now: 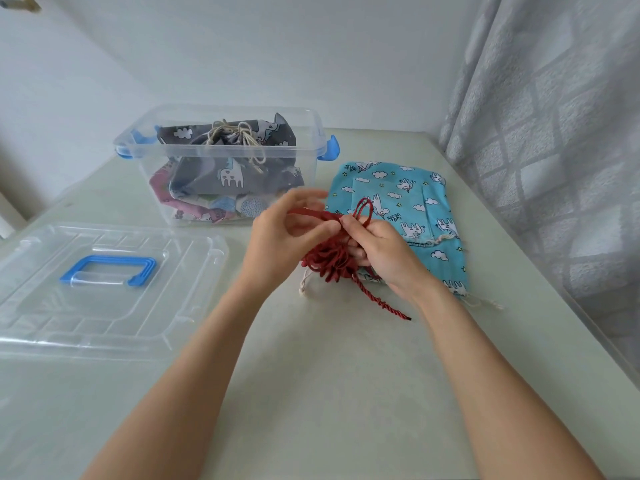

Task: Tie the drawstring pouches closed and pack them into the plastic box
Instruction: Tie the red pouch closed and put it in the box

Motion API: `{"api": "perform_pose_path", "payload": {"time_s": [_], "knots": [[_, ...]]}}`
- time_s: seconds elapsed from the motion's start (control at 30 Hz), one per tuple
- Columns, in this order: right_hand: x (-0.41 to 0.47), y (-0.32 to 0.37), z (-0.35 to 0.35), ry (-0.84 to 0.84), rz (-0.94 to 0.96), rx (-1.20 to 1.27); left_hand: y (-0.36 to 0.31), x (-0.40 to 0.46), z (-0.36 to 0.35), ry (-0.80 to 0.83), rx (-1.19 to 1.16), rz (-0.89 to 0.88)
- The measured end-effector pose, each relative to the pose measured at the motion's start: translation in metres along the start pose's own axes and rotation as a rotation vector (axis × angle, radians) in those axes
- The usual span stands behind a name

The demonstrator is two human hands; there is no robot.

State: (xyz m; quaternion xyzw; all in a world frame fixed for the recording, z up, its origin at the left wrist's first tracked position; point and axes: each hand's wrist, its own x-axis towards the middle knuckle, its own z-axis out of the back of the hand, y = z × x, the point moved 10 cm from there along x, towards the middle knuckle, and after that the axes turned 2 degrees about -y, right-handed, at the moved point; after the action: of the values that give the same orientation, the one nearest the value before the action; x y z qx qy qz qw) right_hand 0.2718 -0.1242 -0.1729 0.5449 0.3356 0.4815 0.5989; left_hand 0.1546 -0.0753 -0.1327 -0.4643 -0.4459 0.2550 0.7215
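A small dark red pouch [330,263] with a gathered neck sits between my hands above the table. My left hand [282,233] pinches one strand of its red cord [381,301]. My right hand [384,251] holds a loop of the same cord upright; one loose end trails toward me on the table. Behind my right hand lies a flat blue unicorn-print pouch [408,202] with pale strings. The clear plastic box [311,161] stands at the back, open, holding a tied grey unicorn pouch [228,168] on top of pink and patterned pouches.
The box's clear lid [104,317] with a blue handle lies flat at the left. Blue latches hang from both ends of the box. A grey checked curtain [554,150] hangs along the table's right edge. A white wall stands behind.
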Motion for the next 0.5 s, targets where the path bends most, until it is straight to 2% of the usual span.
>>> {"api": "perform_pose_path", "payload": {"time_s": [0.17,0.3,0.5], "knots": [[0.001,-0.005,0.005,-0.080,-0.019,0.049,0.019,-0.003,-0.011,0.065,0.085,0.105],[0.002,-0.005,0.004,-0.078,-0.027,0.095,0.028,-0.003,-0.019,0.140,0.104,0.128],[0.001,-0.006,0.003,0.009,-0.071,0.255,0.042,-0.001,-0.018,0.191,-0.080,0.255]]}}
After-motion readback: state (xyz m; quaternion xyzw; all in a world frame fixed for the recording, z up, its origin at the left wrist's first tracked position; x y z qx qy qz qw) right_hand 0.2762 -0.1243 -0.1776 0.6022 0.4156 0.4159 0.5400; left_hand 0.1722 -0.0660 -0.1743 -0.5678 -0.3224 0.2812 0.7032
